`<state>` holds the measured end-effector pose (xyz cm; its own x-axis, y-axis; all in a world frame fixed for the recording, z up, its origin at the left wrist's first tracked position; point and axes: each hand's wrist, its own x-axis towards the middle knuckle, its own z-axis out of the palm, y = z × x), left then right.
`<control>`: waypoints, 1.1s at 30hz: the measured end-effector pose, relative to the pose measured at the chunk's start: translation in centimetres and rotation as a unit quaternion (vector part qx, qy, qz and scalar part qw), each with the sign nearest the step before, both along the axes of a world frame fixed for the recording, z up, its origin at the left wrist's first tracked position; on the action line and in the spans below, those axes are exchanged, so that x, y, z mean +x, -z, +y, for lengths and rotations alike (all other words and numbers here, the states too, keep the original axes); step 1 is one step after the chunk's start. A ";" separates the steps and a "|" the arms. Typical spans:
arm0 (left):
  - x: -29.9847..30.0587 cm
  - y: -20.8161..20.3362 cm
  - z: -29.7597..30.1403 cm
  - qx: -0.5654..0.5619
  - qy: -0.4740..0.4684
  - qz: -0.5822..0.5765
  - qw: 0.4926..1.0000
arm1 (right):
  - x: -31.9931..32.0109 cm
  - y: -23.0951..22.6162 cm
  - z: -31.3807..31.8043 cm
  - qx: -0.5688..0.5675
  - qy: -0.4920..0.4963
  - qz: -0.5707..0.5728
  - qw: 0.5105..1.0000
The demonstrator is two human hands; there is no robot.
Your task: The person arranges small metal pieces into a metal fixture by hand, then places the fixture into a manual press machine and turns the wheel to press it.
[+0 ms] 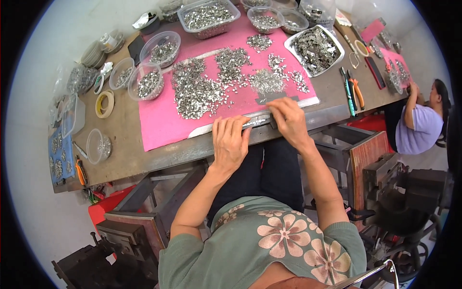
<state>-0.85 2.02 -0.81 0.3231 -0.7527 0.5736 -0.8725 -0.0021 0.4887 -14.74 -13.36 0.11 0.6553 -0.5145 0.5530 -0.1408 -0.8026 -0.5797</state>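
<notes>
At the table's front edge, a narrow metal strip lies between my two hands. My left hand grips its left end, thumb on the near side and fingers bent over the far side. My right hand is closed in a pinch above the right end; whatever its fingertips hold is hidden. Just beyond it, a pile of thin silver pins sits by a dark grey flat piece. Heaps of small shiny metal parts cover the pink mat farther left.
Clear tubs of metal parts line the back, with a white tray of dark scraps. Orange-handled pliers lie at the right, a tape roll at the left. Another person sits far right. Machine vises stand below.
</notes>
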 end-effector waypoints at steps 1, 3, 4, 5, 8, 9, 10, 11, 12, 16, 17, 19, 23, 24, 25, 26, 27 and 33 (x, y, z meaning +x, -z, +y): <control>-0.1 0.2 0.0 0.000 0.000 0.000 1.000 | 0.1 0.0 -0.6 -0.004 0.031 0.028 0.999; -0.3 0.7 -0.1 -0.008 -0.005 0.018 1.000 | 1.0 0.5 -1.8 -0.018 0.071 0.048 0.996; -0.4 0.9 -0.2 -0.008 -0.005 0.018 1.000 | 1.3 0.9 -2.3 -0.018 0.071 0.047 0.996; -0.5 1.2 -0.3 -0.018 -0.010 0.014 1.000 | 1.5 1.2 -2.7 -0.044 0.077 0.062 0.994; -0.5 1.8 -0.3 -0.033 -0.024 0.008 0.999 | 2.1 1.1 -2.6 -0.096 0.089 0.093 0.987; -0.6 1.8 -0.3 -0.038 -0.029 0.005 0.999 | 2.2 1.0 -2.5 -0.122 0.100 0.108 0.982; -0.7 1.9 -0.3 -0.037 -0.030 0.006 0.999 | 2.2 1.0 -2.4 -0.122 0.098 0.109 0.982; -0.8 1.8 -0.3 -0.041 -0.035 0.005 0.999 | 2.2 1.0 -2.5 -0.124 0.098 0.110 0.981; -0.9 1.8 -0.4 -0.045 -0.039 0.003 0.998 | 2.2 1.0 -2.5 -0.127 0.098 0.112 0.981; -0.8 2.2 -0.3 -0.050 -0.046 0.002 0.998 | 2.1 0.6 -2.0 -0.108 0.080 0.121 0.984; -0.8 2.2 -0.3 -0.052 -0.043 0.002 0.998 | 1.7 0.2 -1.5 0.000 0.028 0.080 0.996; -0.9 2.2 -0.3 -0.056 -0.045 0.005 0.997 | 1.1 -0.6 -0.3 0.106 -0.029 0.043 0.993; -0.8 2.1 -0.3 -0.057 -0.040 0.005 0.998 | 0.6 -1.0 1.1 0.132 -0.084 0.035 0.987; -0.7 2.1 -0.3 -0.057 -0.039 0.007 0.998 | 0.7 -0.8 1.2 0.082 -0.091 0.026 0.992; -0.7 2.1 -0.3 -0.057 -0.041 0.008 0.998 | 0.6 -0.5 1.1 0.079 -0.098 0.028 0.992; -0.8 2.1 -0.3 -0.056 -0.040 0.007 0.998 | 0.6 -0.5 1.1 0.079 -0.100 0.029 0.991; -0.8 2.1 -0.3 -0.055 -0.039 0.005 0.998 | 0.5 -0.6 1.1 0.069 -0.092 0.040 0.992; -0.8 2.2 -0.3 -0.056 -0.038 0.007 0.998 | 0.7 -0.5 1.4 0.050 -0.079 0.056 0.994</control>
<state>-1.63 1.73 -3.00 0.3850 -0.6571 0.6481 -0.8650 -0.0119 0.5017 -14.06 -11.91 0.63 0.7867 -0.4495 0.4232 -0.0857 -0.7583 -0.6462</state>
